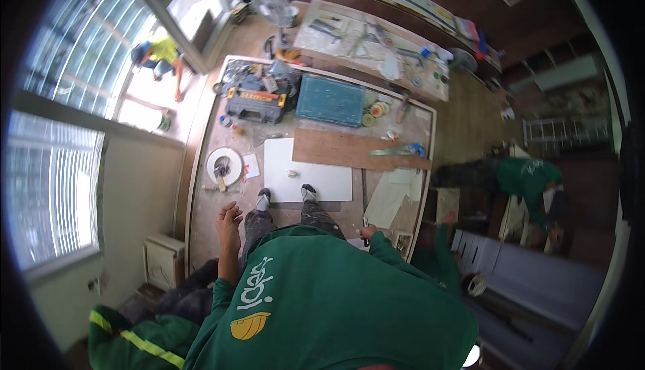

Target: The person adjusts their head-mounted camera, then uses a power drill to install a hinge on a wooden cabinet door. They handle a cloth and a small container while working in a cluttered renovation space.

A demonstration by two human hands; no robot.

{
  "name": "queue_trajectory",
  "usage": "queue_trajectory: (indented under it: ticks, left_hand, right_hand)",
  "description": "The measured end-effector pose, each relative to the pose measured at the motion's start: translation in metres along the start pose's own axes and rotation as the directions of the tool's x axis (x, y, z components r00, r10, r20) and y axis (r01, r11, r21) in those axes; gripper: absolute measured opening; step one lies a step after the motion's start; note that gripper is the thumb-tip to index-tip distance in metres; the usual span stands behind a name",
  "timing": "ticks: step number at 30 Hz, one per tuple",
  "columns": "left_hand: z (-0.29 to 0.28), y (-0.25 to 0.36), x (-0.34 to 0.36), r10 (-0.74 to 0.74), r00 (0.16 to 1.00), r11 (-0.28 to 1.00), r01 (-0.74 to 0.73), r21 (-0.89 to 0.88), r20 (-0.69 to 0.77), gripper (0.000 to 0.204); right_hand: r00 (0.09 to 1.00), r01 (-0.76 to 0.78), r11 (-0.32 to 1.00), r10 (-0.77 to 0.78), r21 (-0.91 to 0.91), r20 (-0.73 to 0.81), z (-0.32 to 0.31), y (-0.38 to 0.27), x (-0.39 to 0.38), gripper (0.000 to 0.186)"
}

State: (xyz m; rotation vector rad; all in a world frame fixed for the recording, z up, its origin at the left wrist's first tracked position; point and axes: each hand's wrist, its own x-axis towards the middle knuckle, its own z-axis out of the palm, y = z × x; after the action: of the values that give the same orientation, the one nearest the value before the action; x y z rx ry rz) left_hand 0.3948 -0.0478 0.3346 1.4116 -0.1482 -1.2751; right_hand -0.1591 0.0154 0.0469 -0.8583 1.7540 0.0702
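Note:
My left hand [230, 215] hangs in the air left of my legs, with fingers loosely bent and nothing visible in them. Held in my right hand [368, 233] is a slim tool with a metallic tip [365, 222]; its exact kind is too small to tell. Below me lies a white sheet [316, 182], and my shoes are at its near edge. A small pale object [293, 174] rests on that sheet. Across its far right part runs a brown wooden board [329, 150]. Pale offcuts [388, 198] lie beyond my right hand.
A grey tool case [254, 106], a teal box [330, 101] and tape rolls [378, 109] stand at the worktable's far side. Left is a white ring-shaped roll [224, 167]. Co-workers are at right [527, 178], lower left [144, 336] and outside the window [161, 54].

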Motion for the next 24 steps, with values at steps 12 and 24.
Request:
queue_trajectory:
  ticks: [12, 24]
  left_hand:
    - [-0.118, -0.027, -0.085, 0.079, 0.850, 0.920, -0.263, -0.291, -0.521, 0.019]
    - [-0.251, -0.009, -0.096, 0.074, 0.753, 0.735, -0.484, -0.475, -0.653, 0.026]
  right_hand:
    - [1.000, 0.018, 1.000, -0.018, 0.015, -0.011, -0.027, -0.207, 0.022, 0.011]
    - [0.900, 0.418, 0.771, -0.277, -0.481, 0.337, 0.177, -0.387, 0.029, 0.029]
